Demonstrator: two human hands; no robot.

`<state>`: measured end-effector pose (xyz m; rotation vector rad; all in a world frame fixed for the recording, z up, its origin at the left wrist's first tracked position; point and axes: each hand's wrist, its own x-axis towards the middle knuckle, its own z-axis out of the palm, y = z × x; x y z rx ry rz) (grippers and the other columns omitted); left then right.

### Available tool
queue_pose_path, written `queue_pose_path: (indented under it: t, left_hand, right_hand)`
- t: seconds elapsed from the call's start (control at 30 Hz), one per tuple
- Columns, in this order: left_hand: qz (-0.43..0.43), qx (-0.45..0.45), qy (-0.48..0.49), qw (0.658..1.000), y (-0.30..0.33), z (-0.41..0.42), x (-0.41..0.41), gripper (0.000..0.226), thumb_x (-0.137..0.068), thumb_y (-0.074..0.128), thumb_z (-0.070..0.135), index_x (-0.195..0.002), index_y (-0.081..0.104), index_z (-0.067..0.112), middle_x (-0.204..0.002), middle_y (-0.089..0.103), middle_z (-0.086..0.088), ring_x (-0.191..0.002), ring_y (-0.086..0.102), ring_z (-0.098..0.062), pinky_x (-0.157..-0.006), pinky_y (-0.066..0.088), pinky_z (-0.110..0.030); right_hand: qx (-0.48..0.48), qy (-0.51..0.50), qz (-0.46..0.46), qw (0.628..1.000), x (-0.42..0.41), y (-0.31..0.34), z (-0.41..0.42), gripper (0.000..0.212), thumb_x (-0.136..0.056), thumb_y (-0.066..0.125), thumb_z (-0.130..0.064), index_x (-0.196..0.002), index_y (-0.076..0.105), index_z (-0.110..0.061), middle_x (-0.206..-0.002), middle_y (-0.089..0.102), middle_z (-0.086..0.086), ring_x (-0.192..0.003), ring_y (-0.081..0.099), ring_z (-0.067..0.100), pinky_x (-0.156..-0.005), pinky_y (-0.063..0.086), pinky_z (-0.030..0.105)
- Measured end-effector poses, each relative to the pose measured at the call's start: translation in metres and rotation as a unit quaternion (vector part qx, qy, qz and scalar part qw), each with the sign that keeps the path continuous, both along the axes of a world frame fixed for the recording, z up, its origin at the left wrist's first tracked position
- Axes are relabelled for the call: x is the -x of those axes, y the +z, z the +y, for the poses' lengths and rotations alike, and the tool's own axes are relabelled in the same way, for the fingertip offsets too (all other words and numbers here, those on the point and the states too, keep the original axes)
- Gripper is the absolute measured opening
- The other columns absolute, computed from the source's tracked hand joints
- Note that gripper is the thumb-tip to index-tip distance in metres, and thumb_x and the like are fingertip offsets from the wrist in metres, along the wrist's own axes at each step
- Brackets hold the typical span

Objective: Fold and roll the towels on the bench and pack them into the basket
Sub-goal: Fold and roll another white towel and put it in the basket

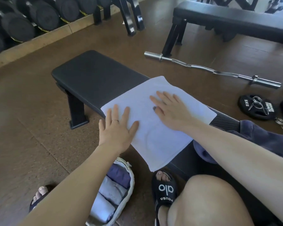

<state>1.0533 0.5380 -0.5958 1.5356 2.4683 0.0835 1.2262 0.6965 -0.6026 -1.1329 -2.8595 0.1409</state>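
A white towel (155, 128) lies folded flat across the black bench (95, 79), its near end hanging over the bench's front edge. My left hand (118, 128) rests palm down on the towel's left edge, fingers spread. My right hand (170, 110) presses flat on the towel's right half, fingers apart. Neither hand grips anything. On the floor below my left arm stands a pale woven basket (129, 180) with several rolled towels (109, 191) inside, white, grey and purple. A dark blue towel (260, 136) lies bunched on the bench to the right, under my right forearm.
A curl bar (211, 70) lies on the brown floor to the right, next to a 5 kg plate (256, 108) with spring collars. A second bench (235, 20) stands behind. A dumbbell rack (31, 22) fills the far left. My feet in black slides (165, 191) flank the basket.
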Motion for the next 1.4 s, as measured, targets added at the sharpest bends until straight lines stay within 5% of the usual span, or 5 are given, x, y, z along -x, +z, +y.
queue_pose_path:
  t: [0.33,0.73,1.0,1.2,1.4]
  left_hand:
    - [-0.157,-0.127,0.151,0.968,0.007,0.006,0.003,0.069,-0.096,0.052,0.057,-0.148,0.021,0.024,-0.161,0.003,-0.003,-0.137,0.031,-0.036,-0.103,0.037,-0.042]
    - [-0.496,-0.234,0.379,0.746,0.008,-0.009,-0.014,0.061,-0.088,0.075,0.024,-0.12,0.024,0.021,-0.105,0.049,-0.003,-0.098,0.058,-0.022,-0.075,0.056,-0.034]
    - [-0.47,-0.229,0.311,0.794,0.022,-0.009,-0.013,0.023,-0.097,0.06,0.021,-0.116,0.047,0.019,-0.106,0.059,0.001,-0.096,0.064,-0.02,-0.084,0.06,-0.041]
    - [-0.592,-0.218,0.361,0.686,0.025,-0.011,-0.002,0.05,-0.101,0.036,0.057,-0.117,0.062,0.017,-0.109,0.069,-0.005,-0.085,0.069,-0.022,-0.055,0.056,-0.032]
    - [-0.551,-0.199,0.299,0.753,0.012,-0.009,0.016,0.057,-0.08,0.055,0.055,-0.127,0.059,0.021,-0.121,0.07,-0.002,-0.1,0.072,-0.022,-0.08,0.063,-0.042]
  right_hand:
    - [0.108,-0.266,0.088,0.954,-0.022,0.021,0.037,0.061,-0.092,0.049,-0.056,-0.143,0.041,-0.025,-0.127,0.053,0.01,-0.119,0.049,0.035,-0.098,0.038,0.044]
    - [0.201,-0.285,0.173,0.921,-0.03,0.069,0.053,0.063,-0.083,0.065,-0.008,-0.141,0.043,-0.012,-0.111,0.054,0.005,-0.1,0.055,0.027,-0.082,0.051,0.037]
    - [0.194,-0.053,0.124,0.972,0.027,0.14,-0.023,0.074,-0.084,0.054,-0.002,-0.151,0.032,-0.023,-0.118,0.058,0.005,-0.09,0.06,0.02,-0.064,0.049,0.029]
    - [0.252,0.116,0.003,0.961,0.062,0.1,-0.111,0.081,-0.085,0.068,-0.012,-0.151,0.022,-0.017,-0.12,0.057,0.011,-0.098,0.064,0.03,-0.074,0.058,0.045]
    - [0.226,0.017,0.052,0.973,0.044,0.088,-0.079,0.077,-0.092,0.06,-0.019,-0.157,0.018,-0.019,-0.136,0.054,0.005,-0.118,0.055,0.027,-0.092,0.05,0.04]
